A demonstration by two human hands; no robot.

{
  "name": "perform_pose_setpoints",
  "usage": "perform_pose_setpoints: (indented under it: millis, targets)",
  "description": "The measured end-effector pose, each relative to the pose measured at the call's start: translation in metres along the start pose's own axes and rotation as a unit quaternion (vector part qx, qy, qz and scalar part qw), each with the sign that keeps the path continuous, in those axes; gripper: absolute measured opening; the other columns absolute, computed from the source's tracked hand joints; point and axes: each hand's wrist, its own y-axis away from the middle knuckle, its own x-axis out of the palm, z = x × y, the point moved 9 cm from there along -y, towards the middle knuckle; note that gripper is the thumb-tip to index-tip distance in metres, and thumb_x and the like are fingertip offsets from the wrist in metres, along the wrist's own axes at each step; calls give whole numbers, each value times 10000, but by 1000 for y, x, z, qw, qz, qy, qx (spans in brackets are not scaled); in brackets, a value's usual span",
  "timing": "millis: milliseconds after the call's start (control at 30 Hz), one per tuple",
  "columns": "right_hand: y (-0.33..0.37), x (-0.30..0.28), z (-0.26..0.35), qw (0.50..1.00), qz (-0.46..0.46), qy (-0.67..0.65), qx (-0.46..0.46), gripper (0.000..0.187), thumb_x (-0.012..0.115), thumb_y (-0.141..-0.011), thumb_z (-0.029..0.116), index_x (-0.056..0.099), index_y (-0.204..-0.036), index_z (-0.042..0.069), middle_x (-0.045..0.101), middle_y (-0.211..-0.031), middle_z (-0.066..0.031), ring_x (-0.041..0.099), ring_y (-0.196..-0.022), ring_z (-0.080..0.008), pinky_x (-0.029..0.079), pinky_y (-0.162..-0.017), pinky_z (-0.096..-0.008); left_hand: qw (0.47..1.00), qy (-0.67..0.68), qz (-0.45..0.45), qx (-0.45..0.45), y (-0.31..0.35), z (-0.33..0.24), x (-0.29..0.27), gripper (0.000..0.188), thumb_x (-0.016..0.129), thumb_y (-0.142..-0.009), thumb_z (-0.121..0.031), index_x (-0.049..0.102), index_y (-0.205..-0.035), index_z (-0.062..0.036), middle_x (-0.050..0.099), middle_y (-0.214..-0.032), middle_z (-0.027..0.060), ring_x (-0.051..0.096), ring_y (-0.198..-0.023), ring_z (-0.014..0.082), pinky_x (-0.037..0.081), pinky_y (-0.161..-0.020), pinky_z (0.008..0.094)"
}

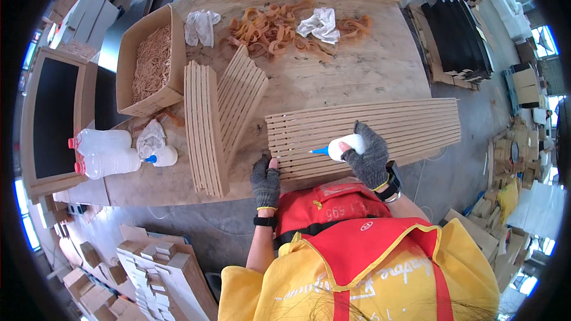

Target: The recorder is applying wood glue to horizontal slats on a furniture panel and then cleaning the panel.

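My right hand [370, 157], in a grey fingerless glove, is wrapped round a white squeeze bottle [352, 144] with a blue nozzle. The bottle lies tilted over a row of long wooden slats [386, 122], nozzle pointing left. Small holes dot the slats near their left end. My left hand [265, 183], gloved the same way, is at the near left corner of those slats, thumb beside the slat ends and fingers pointing away from me. Left of it stand two more bundles of slats, an upright bundle [204, 131] and a slanted bundle [241, 89].
A cardboard box [178, 53] of small wooden dowels stands at the far left of the wooden table [357, 71]. Nearby are clear jugs [110, 165], another white bottle [166, 156], white rags [202, 27] and a heap of orange-brown bands [262, 30]. A person stands beyond the table.
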Motion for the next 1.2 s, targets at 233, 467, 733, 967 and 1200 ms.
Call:
perform_pose_setpoints:
  millis: [233, 467, 733, 967, 1200]
  targets:
    - [1, -18, -18, 1000, -8, -8, -2, 563, 851, -745, 328, 675, -1165, -3, 722, -990, -191, 711, -887, -348, 560, -805, -425, 999, -10, -45, 10, 8, -14, -9, 336, 659, -978, -241, 646, -1143, 52, 697, -1069, 200, 669, -974, 285, 528, -834, 366]
    - [1, -49, -52, 1000, -24, 7, -2, 552, 842, -754, 324, 677, -1164, -6, 721, -993, -188, 706, -903, -352, 557, -806, -433, 962, -208, -109, 141, 33, -63, -8, 377, 685, -929, -144, 590, -1257, 18, 614, -1241, 250, 583, -1145, 398, 455, -994, 460]
    - [-1, -88, -108, 998, -33, -40, 38, 542, 842, -747, 319, 688, -1153, -4, 720, -991, -192, 705, -889, -350, 556, -802, -433, 920, -279, -121, 246, 47, -120, 42, 510, 721, -866, -136, 542, -1329, -22, 531, -1393, 247, 486, -1299, 442, 383, -1096, 513]
    - [-7, -129, -154, 999, -45, -21, 21, 547, 861, -732, 304, 692, -1146, -11, 721, -968, -192, 703, -869, -348, 553, -787, -425, 900, -311, -68, 299, 47, -146, 117, 569, 713, -872, -153, 508, -1389, -34, 478, -1484, 220, 419, -1385, 434, 317, -1159, 546]
    - [-7, -160, -222, 992, -46, -84, 77, 533, 862, -721, 286, 701, -1134, -9, 726, -979, -189, 713, -883, -335, 560, -797, -417, 895, -330, -41, 297, 55, -161, 178, 521, 710, -876, -169, 528, -1341, -23, 469, -1489, 227, 409, -1392, 434, 302, -1173, 546]
